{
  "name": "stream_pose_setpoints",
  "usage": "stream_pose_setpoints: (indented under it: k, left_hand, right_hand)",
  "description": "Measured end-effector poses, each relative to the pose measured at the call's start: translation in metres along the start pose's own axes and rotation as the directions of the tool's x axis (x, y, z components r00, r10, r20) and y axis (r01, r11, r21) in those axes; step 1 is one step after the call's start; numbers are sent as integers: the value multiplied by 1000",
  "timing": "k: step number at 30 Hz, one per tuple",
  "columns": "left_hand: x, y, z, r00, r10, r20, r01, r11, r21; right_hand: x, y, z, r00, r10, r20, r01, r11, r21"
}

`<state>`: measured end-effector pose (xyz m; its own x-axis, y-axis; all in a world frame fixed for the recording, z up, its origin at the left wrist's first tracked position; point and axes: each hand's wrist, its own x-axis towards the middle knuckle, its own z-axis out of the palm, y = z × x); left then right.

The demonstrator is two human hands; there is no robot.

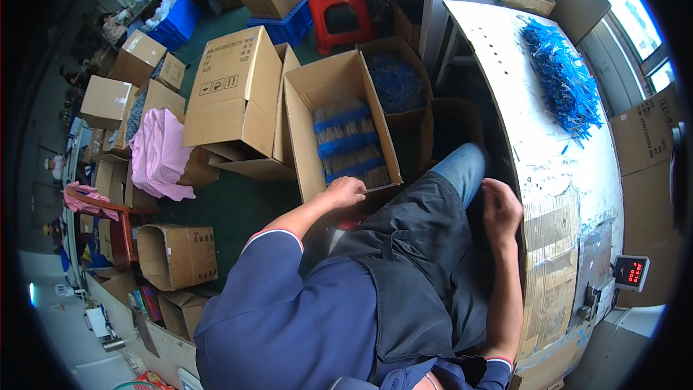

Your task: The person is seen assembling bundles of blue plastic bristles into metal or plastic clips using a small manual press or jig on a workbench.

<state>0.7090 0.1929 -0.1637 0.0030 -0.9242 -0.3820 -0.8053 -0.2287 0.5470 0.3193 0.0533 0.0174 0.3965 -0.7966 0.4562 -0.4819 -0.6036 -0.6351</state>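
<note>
My left hand (345, 191) is closed at the near rim of an open cardboard box (333, 78), its fingers bent over the edge. Inside the box lie rows of bundled thin pieces (346, 146), with blue and grey-brown bands; their kind is too small to tell. Above my right thigh, beside the left edge of the white worktable (498, 72), my right hand (502, 211) hangs with its fingers curled in. Nothing shows in that hand. A heap of thin blue strips (559, 76) lies on the far part of the table.
A tall closed carton (234, 87) stands left of the open box. To its right, another carton holds blue strips (397, 81). A digital counter with red figures (630, 273) sits at the table's right edge. Past the boxes, a person sits on a red stool (339, 18).
</note>
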Motion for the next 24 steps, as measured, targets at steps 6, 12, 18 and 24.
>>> stream_pose_setpoints:
  k: [6, 12, 18, 24]
  left_hand:
    - [21, 47, -37, 924, 79, -375, -142, 979, -145]
    - [56, 136, -88, 848, 257, -464, -308, 951, -35]
    - [80, 232, -122, 788, 487, -376, -573, 804, -160]
    - [116, 318, -98, 692, 632, -348, -664, 747, 37]
  right_hand:
    - [-30, 89, -107, 839, 387, -382, -314, 918, 241]
    - [-47, 174, -153, 713, 549, -436, -335, 813, 476]
    - [-45, 189, -158, 678, 517, -523, -370, 855, 364]
    - [-62, 153, -171, 574, 540, -616, -388, 841, 376]
